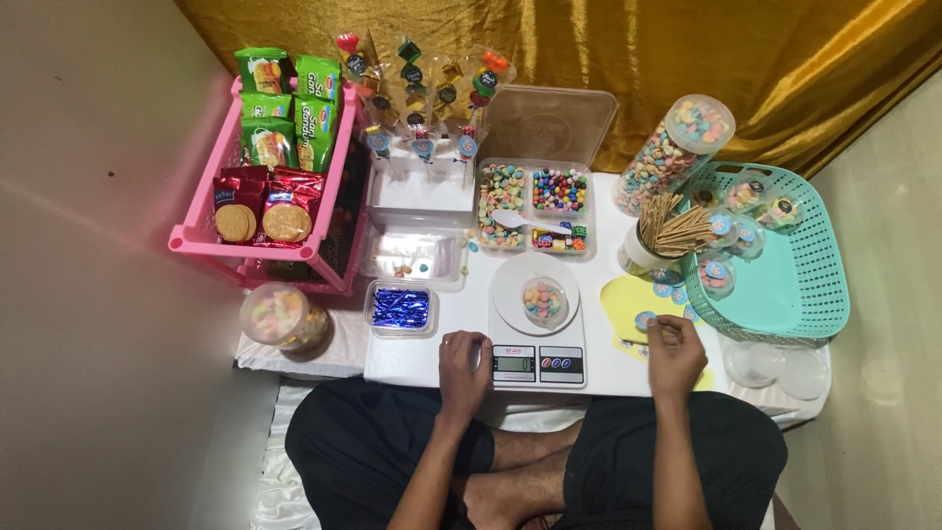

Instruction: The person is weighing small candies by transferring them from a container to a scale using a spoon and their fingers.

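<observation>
My left hand (463, 363) rests curled on the white table, just left of a white kitchen scale (536, 364). On the scale's round plate sits a small clear cup of pastel candies (544, 300). My right hand (674, 351) lies on a yellow sticker sheet (623, 299) to the right of the scale, fingertips pinched at a round sticker; whether it grips one is unclear. I sit cross-legged at the table's near edge.
A divided clear box of candies (535, 208) with a white spoon stands behind the scale. A teal basket (795, 285) holds filled cups at right. Wooden sticks (675, 228), a tall candy jar (675, 149), a pink rack of snacks (263, 221), and a blue-wrapper box (400, 308) surround.
</observation>
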